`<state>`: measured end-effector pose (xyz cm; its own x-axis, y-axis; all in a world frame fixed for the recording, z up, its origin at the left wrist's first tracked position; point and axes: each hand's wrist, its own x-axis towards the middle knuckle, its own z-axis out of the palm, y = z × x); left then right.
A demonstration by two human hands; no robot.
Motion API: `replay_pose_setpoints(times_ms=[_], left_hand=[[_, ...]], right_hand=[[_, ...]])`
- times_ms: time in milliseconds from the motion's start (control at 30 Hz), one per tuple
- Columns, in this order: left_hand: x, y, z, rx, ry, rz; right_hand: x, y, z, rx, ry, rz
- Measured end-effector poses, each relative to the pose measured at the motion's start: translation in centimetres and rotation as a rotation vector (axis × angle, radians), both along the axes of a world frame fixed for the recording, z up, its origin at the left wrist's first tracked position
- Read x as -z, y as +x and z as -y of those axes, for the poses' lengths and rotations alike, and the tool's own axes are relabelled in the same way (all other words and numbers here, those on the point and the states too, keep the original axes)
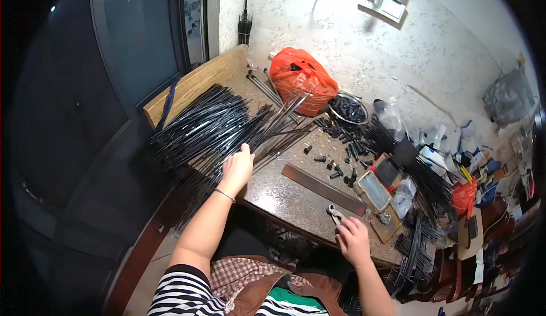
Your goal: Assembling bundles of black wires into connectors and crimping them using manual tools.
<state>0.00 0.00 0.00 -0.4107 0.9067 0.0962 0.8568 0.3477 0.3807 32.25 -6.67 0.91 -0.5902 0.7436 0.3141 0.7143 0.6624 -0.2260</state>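
Note:
My left hand (236,167) rests on a big pile of long thin black rods (210,128) at the left end of the speckled table (284,193), its fingers closed around a few of them. My right hand (353,240) lies at the near table edge, its fingertips touching a small pair of metal pliers (335,213). A long flat dark metal bar (324,188) lies between the two hands. Small black cylindrical caps (344,151) are scattered beyond the bar.
A red plastic bag (301,79) and a metal bowl of black caps (348,109) stand at the back. Small boxes (381,182), clear bags, more black rods (424,179) and clutter crowd the right side. A wooden plank (196,83) edges the table's left.

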Motion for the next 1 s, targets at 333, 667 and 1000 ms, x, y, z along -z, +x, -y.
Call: replay_pose_setpoints(times_ms=[333,667,1000], left_hand=[[-14.5,6.5,-9.0,0.706,0.384,1.332],[-10.9,15.8,-8.8,0.697,0.633,1.608],[-12.3,15.9,-1.9,0.71,0.439,2.034]], right_hand=[[1.8,0.7,-3.9,0.112,-0.073,-0.069],[1.0,3.4,-2.7,0.228,-0.095,-0.04],[-4.8,-6.2,-2.8,0.042,-0.265,-0.718]])
